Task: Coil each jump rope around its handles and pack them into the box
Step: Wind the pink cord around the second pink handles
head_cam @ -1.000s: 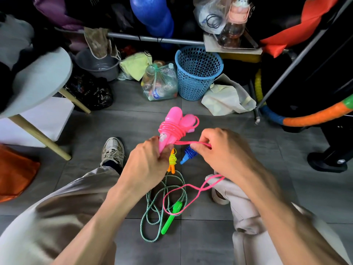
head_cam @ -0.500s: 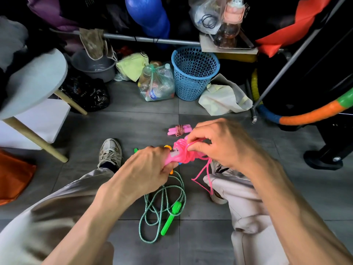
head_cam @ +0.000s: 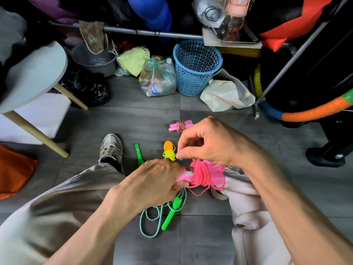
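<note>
left hand (head_cam: 152, 182) grips the pink handles (head_cam: 208, 175); right hand (head_cam: 208, 144) pinches the cord (head_cam: 200, 173). low centre, slack loops may slip off and unravel.

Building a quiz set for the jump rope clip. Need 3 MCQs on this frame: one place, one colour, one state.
1. Where does the coiled pale pink rope bundle lie?
A. in the blue basket
B. on the floor beyond the right hand
C. on the white stool

2. What colour are the handles of the uncoiled rope on the floor?
A. green
B. red
C. black

3. What state is the bright pink rope in?
A. lying flat on the floor
B. fully loose
C. mostly wound round its handles, a loop hanging

Answers:
1 B: the pale pink bundle rests on the floor past the right hand.
2 A: green handle.
3 C: the left hand grips the bright pink rope.
</note>
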The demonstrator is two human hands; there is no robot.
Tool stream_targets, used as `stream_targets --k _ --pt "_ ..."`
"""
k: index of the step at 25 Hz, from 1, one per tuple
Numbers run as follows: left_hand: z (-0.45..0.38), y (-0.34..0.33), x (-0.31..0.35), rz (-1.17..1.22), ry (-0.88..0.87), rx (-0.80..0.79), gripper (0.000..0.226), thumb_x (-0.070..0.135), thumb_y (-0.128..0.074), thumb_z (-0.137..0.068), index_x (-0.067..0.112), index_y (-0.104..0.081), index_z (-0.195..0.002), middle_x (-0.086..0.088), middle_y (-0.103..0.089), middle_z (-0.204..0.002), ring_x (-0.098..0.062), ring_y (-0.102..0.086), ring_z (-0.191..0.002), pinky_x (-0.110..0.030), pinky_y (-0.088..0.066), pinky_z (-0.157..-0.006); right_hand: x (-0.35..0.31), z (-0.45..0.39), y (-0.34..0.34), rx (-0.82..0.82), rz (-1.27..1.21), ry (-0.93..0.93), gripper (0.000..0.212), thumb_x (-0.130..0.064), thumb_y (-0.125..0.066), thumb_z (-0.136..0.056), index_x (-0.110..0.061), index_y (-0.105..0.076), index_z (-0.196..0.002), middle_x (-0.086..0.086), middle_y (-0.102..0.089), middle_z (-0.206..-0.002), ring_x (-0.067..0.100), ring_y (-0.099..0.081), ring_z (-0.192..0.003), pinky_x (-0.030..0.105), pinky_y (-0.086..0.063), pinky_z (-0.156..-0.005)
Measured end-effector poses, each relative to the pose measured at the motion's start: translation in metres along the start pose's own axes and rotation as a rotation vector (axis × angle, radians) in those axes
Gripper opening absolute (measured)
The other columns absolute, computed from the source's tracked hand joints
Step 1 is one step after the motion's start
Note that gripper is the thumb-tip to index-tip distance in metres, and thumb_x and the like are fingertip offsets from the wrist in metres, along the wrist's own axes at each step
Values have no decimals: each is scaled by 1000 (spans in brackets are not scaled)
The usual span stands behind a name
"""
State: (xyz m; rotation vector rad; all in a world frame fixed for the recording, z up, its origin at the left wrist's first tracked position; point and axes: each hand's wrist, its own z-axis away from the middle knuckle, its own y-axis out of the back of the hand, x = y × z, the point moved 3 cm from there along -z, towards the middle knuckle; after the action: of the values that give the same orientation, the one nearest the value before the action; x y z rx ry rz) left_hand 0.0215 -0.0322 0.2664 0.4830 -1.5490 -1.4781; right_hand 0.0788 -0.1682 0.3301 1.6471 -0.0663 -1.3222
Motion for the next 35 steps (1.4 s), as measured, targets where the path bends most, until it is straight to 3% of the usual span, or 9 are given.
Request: stream_targets --k 10,16,20,22,25,27,29,32,35 --pt "21 18 4 66 -237 104 33 56 -37 -93 26 -43 -80 6 -57 -71 -23 -57 -64 -32 -43 -55 -4 -4 -7 -61 -121 -31 23 -30 -81 -77 -12 -71 -68 -5 -40 -44 8 -29 -44 24 -24 -46" --pt "30 28 7 157 -318 124 34 53 -44 -94 23 -48 -79 6 -58 -72 -20 -56 -65 -33 -48 -58 -6 -10 -29 -195 -433 -28 36 -33 -73 -83 1 -66 -75 30 -53 -62 18 -41 -53 38 -31 -46" --pt "41 47 12 388 -320 176 25 47 -55 -93 26 -49 -82 8 -52 -67 -12 -45 -56 -17 -33 -51 -3 -2 -17 -288 -696 -66 26 -25 -58 -88 -6 -62 -71 16 -48 -62 14 -39 -50 21 -29 -45" --pt "42 54 8 495 -263 258 21 46 -57 -93 29 -50 -81 11 -49 -64 -6 -42 -50 -13 -31 -48 -18 -5 -18 -31 -881 -16 12 -22 -64 -85 -10 -69 -83 10 -61 -73 18 -53 -57 20 -42 -51" --pt "40 64 1 549 -163 430 17 44 -58 -91 46 -45 -80 17 -44 -62 1 -37 -47 -5 -26 -48 -17 22 -9 1025 -827 -93 24 11 -50 -86 34 -55 -90 40 -64 -78 40 -62 -83 19 -44 -64" --pt "41 65 1 592 -143 492 15 45 -57 -91 49 -47 -81 12 -48 -62 -2 -41 -47 -9 -32 -45 -23 26 -20 442 -1040 -151 42 4 -88 -33 14 -66 -68 13 -63 -45 9 -67 -62 15 -46 -58" --pt "44 64 2 661 -123 503 22 48 -55 -93 34 -51 -75 2 -49 -59 -11 -44 -46 -22 -38 -43 -19 20 -18 -22 -976 -118 80 -43 -96 -29 -22 -67 -100 4 -75 -79 -11 -63 -65 16 -54 -79" --pt "46 62 -1 737 -95 471 30 37 -56 -91 17 -52 -68 10 -43 -52 -3 -35 -42 -16 -31 -41 -10 5 -30 100 -751 -60 21 -12 -73 -75 -11 -72 -96 13 -69 -91 5 -55 -74 18 -48 -78" --pt "44 59 -7 867 -41 470 28 36 -56 -91 18 -51 -69 19 -43 -53 3 -36 -41 -8 -29 -44 -19 0 -28 243 -756 7 17 3 -66 -77 -12 -71 -80 -10 -68 -70 -5 -53 -61 7 -43 -64"
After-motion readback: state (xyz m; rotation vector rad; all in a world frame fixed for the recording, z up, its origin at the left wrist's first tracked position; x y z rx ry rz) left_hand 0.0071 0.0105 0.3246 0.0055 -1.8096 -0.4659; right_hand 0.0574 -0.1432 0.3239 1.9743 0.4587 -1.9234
